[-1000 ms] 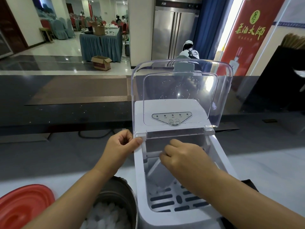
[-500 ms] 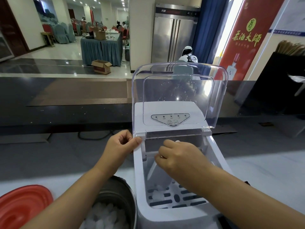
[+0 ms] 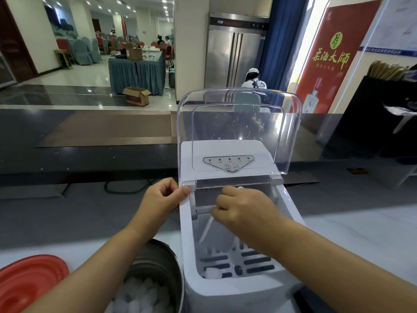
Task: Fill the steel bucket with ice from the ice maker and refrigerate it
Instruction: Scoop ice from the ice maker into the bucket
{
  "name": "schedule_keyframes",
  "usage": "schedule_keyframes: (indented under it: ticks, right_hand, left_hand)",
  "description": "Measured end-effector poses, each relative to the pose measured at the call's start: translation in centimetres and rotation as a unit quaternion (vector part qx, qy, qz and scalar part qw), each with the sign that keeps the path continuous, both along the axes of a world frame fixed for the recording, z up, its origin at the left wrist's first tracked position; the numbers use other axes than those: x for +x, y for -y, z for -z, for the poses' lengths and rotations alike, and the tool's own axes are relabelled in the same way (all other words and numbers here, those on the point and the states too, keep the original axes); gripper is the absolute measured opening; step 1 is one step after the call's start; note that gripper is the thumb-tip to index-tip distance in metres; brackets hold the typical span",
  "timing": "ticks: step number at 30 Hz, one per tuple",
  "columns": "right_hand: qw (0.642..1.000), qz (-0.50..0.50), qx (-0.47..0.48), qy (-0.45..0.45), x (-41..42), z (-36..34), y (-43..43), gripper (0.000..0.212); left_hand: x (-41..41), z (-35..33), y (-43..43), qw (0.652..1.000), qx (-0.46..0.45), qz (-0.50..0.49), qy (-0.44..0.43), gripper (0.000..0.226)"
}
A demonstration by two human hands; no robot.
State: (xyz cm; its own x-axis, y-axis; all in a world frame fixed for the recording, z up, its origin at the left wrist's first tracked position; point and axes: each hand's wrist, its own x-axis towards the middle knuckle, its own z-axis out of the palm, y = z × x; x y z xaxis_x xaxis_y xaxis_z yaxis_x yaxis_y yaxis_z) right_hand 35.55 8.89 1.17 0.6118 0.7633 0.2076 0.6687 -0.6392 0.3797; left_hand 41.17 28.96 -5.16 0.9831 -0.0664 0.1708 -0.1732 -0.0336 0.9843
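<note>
Head view: the steel bucket (image 3: 174,259) sits at the counter's (image 3: 352,233) near edge, just left of the ice maker (image 3: 228,294), with ice (image 3: 142,297) piled inside.

Left hand (image 3: 160,199) pinches the maker's upper left corner, fingers curled, bracing it. Right hand (image 3: 243,208) is down in the open chamber, fingers curled round a white plastic piece (image 3: 205,229); what it is, I can't tell. The clear lid (image 3: 239,132) stands upright. One hard tug could jolt the machine and drop that lid onto the wrist, or send loose cubes over the wall and past the bucket.
</note>
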Motion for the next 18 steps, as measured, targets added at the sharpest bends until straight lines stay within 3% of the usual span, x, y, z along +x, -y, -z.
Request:
schedule_keyframes:
  ticks: [4,10,18]
  right_hand:
    - [0.998,0.054,-0.005,-0.008,-0.1,-0.1,0.4,0.021]
    - [0.998,0.051,-0.016,-0.020,-0.1,-0.1,-0.2,0.024]
    - [0.966,0.211,-0.101,-0.114,-0.2,-1.2,1.6,0.026]
  left_hand:
    - [0.1,0.1,0.1,1.000,0.010,-0.012,0.001,0.027]
    - [0.0,0.0,0.1,1.000,0.003,-0.007,0.000,0.027]
    - [0.0,0.1,0.2,1.000,0.005,-0.013,0.002,0.027]
